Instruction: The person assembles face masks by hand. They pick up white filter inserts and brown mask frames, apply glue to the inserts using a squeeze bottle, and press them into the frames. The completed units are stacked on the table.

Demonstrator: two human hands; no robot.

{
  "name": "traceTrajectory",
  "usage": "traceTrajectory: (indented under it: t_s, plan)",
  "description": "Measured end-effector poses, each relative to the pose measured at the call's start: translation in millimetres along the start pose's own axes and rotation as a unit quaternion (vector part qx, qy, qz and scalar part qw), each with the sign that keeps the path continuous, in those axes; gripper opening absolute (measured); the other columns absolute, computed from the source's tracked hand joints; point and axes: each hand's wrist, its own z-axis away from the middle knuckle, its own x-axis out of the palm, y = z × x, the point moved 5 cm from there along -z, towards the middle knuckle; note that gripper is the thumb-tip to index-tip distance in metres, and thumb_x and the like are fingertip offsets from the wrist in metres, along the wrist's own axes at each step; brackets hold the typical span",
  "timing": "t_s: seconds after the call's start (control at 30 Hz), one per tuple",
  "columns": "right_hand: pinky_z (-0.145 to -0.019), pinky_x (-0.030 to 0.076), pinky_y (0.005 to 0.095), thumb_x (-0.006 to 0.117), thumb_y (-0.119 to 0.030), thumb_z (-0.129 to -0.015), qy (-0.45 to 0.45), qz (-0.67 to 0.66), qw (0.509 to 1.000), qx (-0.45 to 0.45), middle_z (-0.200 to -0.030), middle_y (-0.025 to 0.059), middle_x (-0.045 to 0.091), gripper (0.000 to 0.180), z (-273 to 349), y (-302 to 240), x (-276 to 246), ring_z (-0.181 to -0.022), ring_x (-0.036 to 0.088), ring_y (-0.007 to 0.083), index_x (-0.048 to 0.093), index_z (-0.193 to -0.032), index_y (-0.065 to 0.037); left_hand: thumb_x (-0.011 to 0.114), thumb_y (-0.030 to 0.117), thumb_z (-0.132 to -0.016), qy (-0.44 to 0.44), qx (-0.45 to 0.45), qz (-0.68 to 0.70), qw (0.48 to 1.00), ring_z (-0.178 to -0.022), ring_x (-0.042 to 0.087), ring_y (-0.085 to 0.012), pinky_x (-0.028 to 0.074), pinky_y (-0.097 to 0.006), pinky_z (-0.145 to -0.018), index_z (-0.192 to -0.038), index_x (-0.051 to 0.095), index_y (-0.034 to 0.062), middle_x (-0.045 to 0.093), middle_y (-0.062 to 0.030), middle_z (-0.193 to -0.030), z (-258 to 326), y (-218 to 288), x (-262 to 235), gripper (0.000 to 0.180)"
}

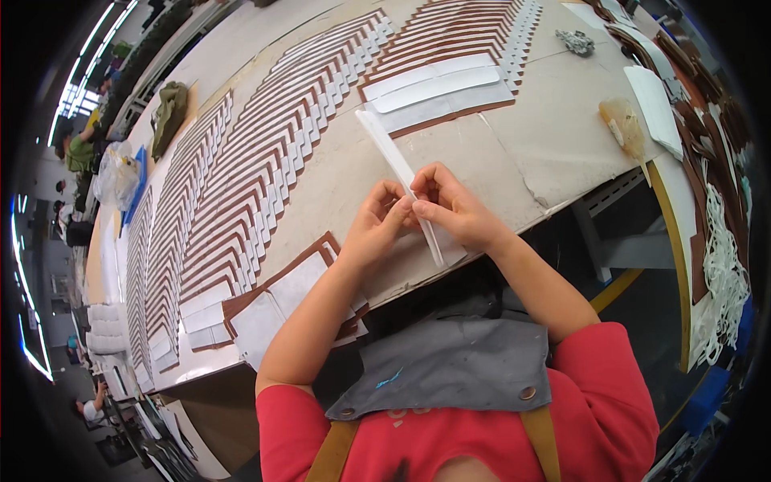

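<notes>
A long, narrow white strip [385, 143], seemingly a folded or peeled sheet, slants across the near edge of the worktable. My left hand [379, 221] pinches it near its middle from the left. From the other side my right hand [456, 207] grips the same strip, thumb and fingers closed on it. Both hands nearly meet, so the held part is mostly hidden. Just beyond the strip's far end lies a brown-edged panel [450, 112] with a white backing and a white flap piece on top. Beside my left forearm rest brown-edged white panels [277, 309].
Long overlapping rows of brown-edged white pieces [265, 153] cover the table [554, 161]. On the right are a crumpled grey lump [575, 42], a yellowish translucent object [623, 124], brown sheets and tangled white strips [723, 273]. A green cloth [169, 119] and plastic bag [117, 175] lie far left.
</notes>
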Motion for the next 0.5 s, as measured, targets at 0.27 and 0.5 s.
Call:
traceTrajectory:
  t_s: [0.27, 0.5]
  plan:
    - [-0.072, 0.044, 0.0221, 0.054, -0.008, -0.088, 0.079, 0.057, 0.995, -0.030, -0.086, 0.0015, 0.057, 0.022, 14, -9, -14, -0.079, 0.052, 0.0066, 0.055, -0.109, 0.002, 0.046, 0.007, -0.092, 0.060, 0.177, -0.211, 0.959, -0.075, 0.047, -0.0080, 0.041, -0.022, -0.070, -0.092, 0.046, 0.0038, 0.049, -0.0021, -0.084, 31, 45, 11, 0.004]
    - [-0.068, 0.044, 0.0210, 0.058, -0.011, -0.087, 0.310, 0.033, 0.950, -0.004, -0.081, -0.0013, 0.059, 0.012, 60, -46, -124, -0.075, 0.053, 0.0052, 0.062, -0.095, -0.002, 0.041, 0.010, -0.089, 0.277, 0.306, -0.162, 0.896, -0.060, 0.039, -0.0048, 0.033, -0.019, -0.053, -0.085, 0.045, 0.0069, 0.045, 0.0008, -0.072, 67, 115, -11, 0.007]
